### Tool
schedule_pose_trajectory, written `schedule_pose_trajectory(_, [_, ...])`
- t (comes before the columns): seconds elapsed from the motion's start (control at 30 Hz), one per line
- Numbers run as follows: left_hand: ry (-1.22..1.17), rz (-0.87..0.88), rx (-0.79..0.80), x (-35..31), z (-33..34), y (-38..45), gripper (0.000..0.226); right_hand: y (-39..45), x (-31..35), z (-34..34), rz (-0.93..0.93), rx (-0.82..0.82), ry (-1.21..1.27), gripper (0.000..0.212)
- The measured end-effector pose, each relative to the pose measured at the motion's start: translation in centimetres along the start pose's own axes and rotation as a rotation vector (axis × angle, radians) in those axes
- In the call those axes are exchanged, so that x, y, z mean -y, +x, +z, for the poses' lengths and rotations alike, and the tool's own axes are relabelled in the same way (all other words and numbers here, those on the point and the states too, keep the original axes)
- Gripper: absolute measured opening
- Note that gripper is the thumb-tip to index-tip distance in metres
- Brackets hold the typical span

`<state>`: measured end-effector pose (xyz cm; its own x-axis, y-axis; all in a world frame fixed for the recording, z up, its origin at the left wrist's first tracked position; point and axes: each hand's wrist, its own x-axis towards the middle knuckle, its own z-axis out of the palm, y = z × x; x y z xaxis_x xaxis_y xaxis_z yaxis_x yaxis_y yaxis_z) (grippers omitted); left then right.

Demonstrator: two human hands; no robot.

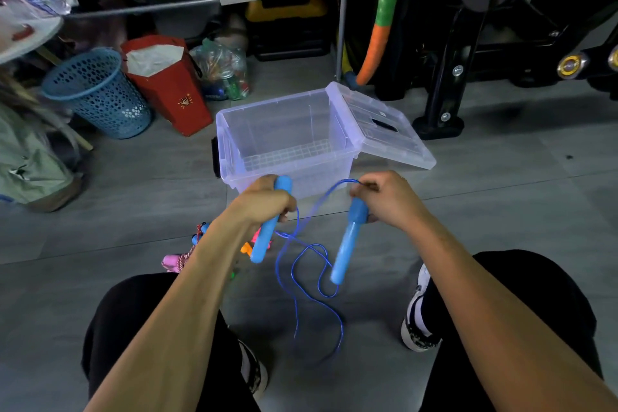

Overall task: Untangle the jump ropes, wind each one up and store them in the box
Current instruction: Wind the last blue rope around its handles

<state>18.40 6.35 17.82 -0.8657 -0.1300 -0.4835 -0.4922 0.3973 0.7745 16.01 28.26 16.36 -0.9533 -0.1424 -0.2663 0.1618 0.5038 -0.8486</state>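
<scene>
My left hand (264, 201) grips one blue handle (267, 231) of a blue jump rope. My right hand (388, 197) holds the other blue handle (347, 244) and pinches the thin blue cord (321, 204) near its top. The cord hangs between my knees in loose loops (311, 278) down to the grey floor. A clear plastic box (284, 137) stands open just beyond my hands, with nothing visible inside it. Its lid (381, 124) leans off the right rim. Another rope with pink handles (174, 261) and coloured bits lies on the floor, partly hidden behind my left forearm.
A blue mesh basket (97, 94), a red paper bag (167, 84) and a plastic bag of bottles (224, 70) stand at the back left. Black exercise equipment (468, 43) fills the back right. My shoes (418, 311) rest on the floor either side of the rope.
</scene>
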Motion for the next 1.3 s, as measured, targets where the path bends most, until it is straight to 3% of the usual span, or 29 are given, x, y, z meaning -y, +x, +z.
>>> schedule_pose_trajectory(0.2, [-0.085,0.245,0.073,-0.1,1.5,-0.8,0.022,-0.5,0.5,1.8,0.257,-0.029,0.509,0.016])
schedule_pose_trajectory(0.37, [0.216,0.483,0.003,0.7,3.5,-0.8,0.035,-0.8,1.2,2.8,0.314,-0.098,0.664,0.018])
schedule_pose_trajectory(0.5, [0.308,0.527,-0.014,0.9,3.5,-1.2,0.04,-1.0,1.6,3.2,0.33,-0.086,0.73,0.02])
schedule_pose_trajectory(0.63, [0.318,0.471,-0.031,0.2,3.1,-1.6,0.034,-1.1,1.6,3.2,0.297,-0.104,0.619,0.025])
schedule_pose_trajectory(0.77, [0.22,0.379,0.011,-0.3,2.1,-1.8,0.028,-0.7,1.0,2.7,0.037,-0.364,0.1,0.03])
schedule_pose_trajectory(0.93, [0.154,0.383,0.111,-1.0,2.3,-3.4,0.018,-1.4,1.5,3.2,-0.163,-0.171,0.082,0.033])
schedule_pose_trajectory(1.13, [0.09,0.337,0.153,-1.5,2.0,-4.5,0.013,-0.8,0.9,3.7,-0.344,-0.263,-0.073,0.026])
schedule_pose_trajectory(1.3, [0.022,0.277,0.13,-1.4,1.1,-4.5,0.024,-1.2,1.7,3.5,-0.333,-0.19,0.06,0.037])
